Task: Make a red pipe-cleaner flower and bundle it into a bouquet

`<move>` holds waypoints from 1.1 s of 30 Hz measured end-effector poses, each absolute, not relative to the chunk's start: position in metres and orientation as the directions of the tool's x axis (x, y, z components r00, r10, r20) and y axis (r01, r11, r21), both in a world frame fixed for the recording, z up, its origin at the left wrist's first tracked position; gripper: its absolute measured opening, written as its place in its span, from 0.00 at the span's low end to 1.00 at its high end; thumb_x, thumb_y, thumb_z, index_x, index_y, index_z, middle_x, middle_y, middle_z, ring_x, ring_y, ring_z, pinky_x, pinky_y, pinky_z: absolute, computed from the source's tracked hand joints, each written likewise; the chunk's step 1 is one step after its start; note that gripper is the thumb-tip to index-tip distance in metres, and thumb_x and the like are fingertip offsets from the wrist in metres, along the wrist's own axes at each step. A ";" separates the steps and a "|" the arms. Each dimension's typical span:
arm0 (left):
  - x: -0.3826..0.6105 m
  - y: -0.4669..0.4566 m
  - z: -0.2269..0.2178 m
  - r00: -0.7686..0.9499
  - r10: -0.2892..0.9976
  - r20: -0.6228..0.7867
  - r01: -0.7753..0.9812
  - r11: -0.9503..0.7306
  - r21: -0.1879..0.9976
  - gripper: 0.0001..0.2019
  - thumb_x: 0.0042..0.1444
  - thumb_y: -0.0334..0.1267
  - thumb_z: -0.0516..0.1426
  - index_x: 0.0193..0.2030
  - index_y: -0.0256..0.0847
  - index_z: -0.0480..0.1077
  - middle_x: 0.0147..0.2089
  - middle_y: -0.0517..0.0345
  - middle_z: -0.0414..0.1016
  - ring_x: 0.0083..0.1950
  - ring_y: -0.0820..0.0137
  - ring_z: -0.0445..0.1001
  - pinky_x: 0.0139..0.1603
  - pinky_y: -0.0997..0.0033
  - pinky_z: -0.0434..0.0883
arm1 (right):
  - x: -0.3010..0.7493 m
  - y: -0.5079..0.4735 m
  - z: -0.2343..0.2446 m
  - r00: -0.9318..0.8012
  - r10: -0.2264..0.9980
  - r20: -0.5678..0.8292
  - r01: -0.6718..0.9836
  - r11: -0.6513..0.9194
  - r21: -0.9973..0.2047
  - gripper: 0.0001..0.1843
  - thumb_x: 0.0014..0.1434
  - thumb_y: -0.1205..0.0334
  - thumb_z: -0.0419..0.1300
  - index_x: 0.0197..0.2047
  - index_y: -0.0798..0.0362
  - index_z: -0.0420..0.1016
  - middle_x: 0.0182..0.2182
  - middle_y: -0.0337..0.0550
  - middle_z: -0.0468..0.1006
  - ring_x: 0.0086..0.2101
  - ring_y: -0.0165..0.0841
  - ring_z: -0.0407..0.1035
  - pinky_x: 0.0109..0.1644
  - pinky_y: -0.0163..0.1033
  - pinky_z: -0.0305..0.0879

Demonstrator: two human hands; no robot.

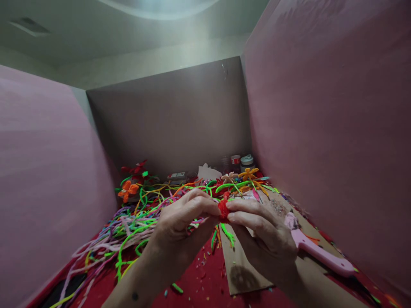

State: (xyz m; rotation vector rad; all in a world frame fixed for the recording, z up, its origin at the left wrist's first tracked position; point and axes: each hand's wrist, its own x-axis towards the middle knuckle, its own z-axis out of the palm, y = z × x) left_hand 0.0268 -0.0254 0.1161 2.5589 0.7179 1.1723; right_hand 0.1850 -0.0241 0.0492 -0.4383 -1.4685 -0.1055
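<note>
Between both hands, a small bunched piece of red pipe cleaner (224, 210) is pinched above the table. My left hand (189, 214) grips its left side with thumb and fingers closed. From the right, the fingertips of my right hand (260, 226) press on the same red piece. Just below it hang or lie bright green pipe cleaner ends (227, 235); whether they join the red piece I cannot tell. A pink-handled hot glue gun (321, 254) lies to the right of my right hand.
Many coloured pipe cleaners (128, 233) pile up at the left. Orange (129, 190) and yellow (248, 174) pipe cleaner flowers stand farther back. Cardboard (234, 269) lies on the red tabletop (195, 286) among scraps. A lidded jar (247, 162) is at the back; pink panels (337, 141) flank the table.
</note>
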 end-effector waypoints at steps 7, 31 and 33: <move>0.027 -0.025 0.116 0.554 0.515 0.655 0.323 -0.857 0.401 0.06 0.55 0.27 0.54 0.36 0.41 0.68 0.34 0.57 0.70 0.36 0.73 0.69 0.35 0.74 0.68 | 0.184 -0.025 0.048 0.124 0.204 0.971 0.334 0.913 -0.235 0.15 0.52 0.79 0.58 0.39 0.50 0.72 0.36 0.42 0.77 0.38 0.30 0.73 0.42 0.35 0.72; 0.028 -0.026 0.117 0.545 0.542 0.640 0.373 -0.840 0.393 0.03 0.56 0.29 0.54 0.35 0.39 0.68 0.33 0.55 0.70 0.35 0.72 0.69 0.34 0.73 0.68 | 0.186 -0.022 0.048 0.106 0.198 0.975 0.348 0.911 -0.223 0.14 0.52 0.78 0.58 0.39 0.49 0.72 0.35 0.41 0.78 0.37 0.31 0.73 0.41 0.37 0.73; 0.028 -0.026 0.117 0.547 0.546 0.635 0.377 -0.838 0.395 0.03 0.56 0.30 0.54 0.35 0.39 0.68 0.34 0.54 0.71 0.35 0.72 0.69 0.34 0.73 0.68 | 0.186 -0.022 0.047 0.107 0.211 0.972 0.336 0.912 -0.235 0.15 0.52 0.78 0.58 0.39 0.49 0.72 0.35 0.41 0.77 0.37 0.31 0.73 0.40 0.37 0.73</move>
